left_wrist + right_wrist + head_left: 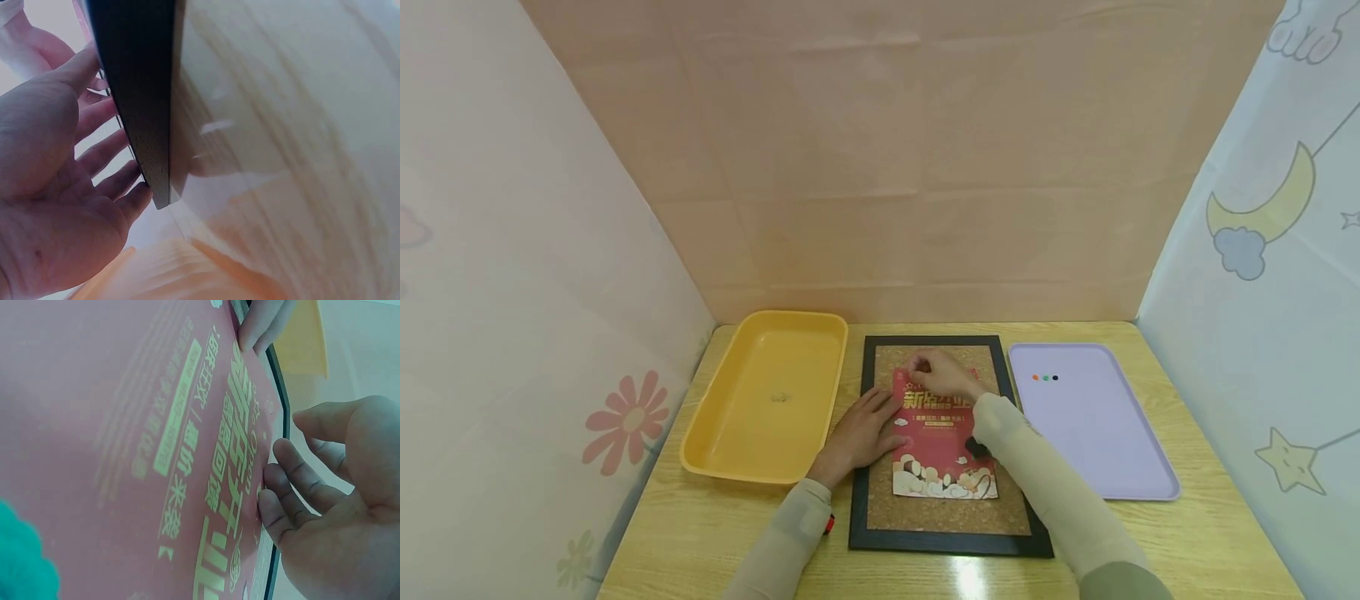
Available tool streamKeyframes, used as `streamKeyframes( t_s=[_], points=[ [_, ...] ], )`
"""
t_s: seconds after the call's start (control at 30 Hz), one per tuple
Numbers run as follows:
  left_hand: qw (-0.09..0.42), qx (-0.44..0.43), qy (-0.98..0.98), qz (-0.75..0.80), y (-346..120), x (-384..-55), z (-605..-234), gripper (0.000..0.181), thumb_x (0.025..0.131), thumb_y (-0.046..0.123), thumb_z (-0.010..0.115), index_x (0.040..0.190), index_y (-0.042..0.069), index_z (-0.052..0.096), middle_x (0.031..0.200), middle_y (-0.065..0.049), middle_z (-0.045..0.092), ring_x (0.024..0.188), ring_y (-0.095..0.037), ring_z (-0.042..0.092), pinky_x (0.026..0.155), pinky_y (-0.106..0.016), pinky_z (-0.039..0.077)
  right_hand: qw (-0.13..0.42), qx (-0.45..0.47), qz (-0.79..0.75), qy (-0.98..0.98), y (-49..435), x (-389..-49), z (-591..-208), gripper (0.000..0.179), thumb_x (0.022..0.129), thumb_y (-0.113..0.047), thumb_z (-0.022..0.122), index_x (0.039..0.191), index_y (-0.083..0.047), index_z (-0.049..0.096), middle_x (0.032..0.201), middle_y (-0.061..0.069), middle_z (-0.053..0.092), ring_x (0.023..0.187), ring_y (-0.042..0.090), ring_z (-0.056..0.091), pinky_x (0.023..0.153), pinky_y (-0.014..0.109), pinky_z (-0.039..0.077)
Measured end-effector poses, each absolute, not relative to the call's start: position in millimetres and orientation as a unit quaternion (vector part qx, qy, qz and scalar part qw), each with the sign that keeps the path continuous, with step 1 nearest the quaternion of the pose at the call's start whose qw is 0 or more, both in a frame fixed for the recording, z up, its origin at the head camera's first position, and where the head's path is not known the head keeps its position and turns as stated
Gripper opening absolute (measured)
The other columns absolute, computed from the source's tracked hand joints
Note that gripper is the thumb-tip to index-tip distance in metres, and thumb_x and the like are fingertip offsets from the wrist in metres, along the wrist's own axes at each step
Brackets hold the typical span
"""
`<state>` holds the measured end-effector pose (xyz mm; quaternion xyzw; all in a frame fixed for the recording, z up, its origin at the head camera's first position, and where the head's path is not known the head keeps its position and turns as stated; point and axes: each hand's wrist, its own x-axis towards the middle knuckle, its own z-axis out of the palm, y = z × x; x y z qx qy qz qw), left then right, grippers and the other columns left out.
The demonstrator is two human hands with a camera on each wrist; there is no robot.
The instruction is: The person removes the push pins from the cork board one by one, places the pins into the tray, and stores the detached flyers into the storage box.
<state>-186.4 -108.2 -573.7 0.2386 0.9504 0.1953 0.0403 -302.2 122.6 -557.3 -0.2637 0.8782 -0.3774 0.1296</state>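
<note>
A red poster (936,442) with gold Chinese lettering and pale cloud-like shapes along its bottom lies on a black-framed cork board (947,518). My left hand (862,429) lies across the board's left frame, its fingers reaching onto the poster's left edge. In the left wrist view the fingers of that hand (69,156) extend over the black frame (140,100). Near the poster's top left corner is my right hand (943,375), fingers bent. In the right wrist view the right hand's (337,481) lower fingers touch the poster's top edge; whether thumb and index pinch anything is hidden.
A yellow tray (760,400) stands left of the board. On the right, a lilac tray (1097,442) holds an orange piece (1035,377), a green piece (1046,378) and a black piece (1055,377), all small and round. Walls enclose the wooden table (1217,533) on three sides.
</note>
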Motion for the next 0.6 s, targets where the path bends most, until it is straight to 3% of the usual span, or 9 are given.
streamKeyframes(
  t_s=[0.3, 0.6],
  points=[
    [0.044, 0.238, 0.952, 0.187, -108.3, -186.3, -572.6, 0.076, 0.105, 0.05, 0.078, 0.167, 0.012, 0.055, 0.176, -0.017, 0.05, 0.168, -0.044, 0.041, 0.139, -0.06, 0.037, 0.133, -0.248, -0.394, 0.875, 139.0, -294.0, -550.7, 0.014, 0.115, -0.013, 0.064, 0.111, -0.004, 0.073, 0.103, 0.006, 0.071, 0.087, 0.018, 0.061, 0.082, 0.037, 0.054],
    [0.049, 0.233, 0.956, 0.174, -106.7, -186.9, -573.4, 0.078, 0.105, 0.054, 0.077, 0.169, 0.015, 0.053, 0.176, -0.014, 0.05, 0.169, -0.041, 0.041, 0.139, -0.06, 0.037, 0.114, -0.248, -0.382, 0.883, 162.4, -286.7, -547.3, 0.01, 0.114, -0.013, 0.064, 0.108, -0.01, 0.071, 0.112, 0.008, 0.075, 0.102, 0.02, 0.069, 0.1, 0.053, 0.06]
  ],
)
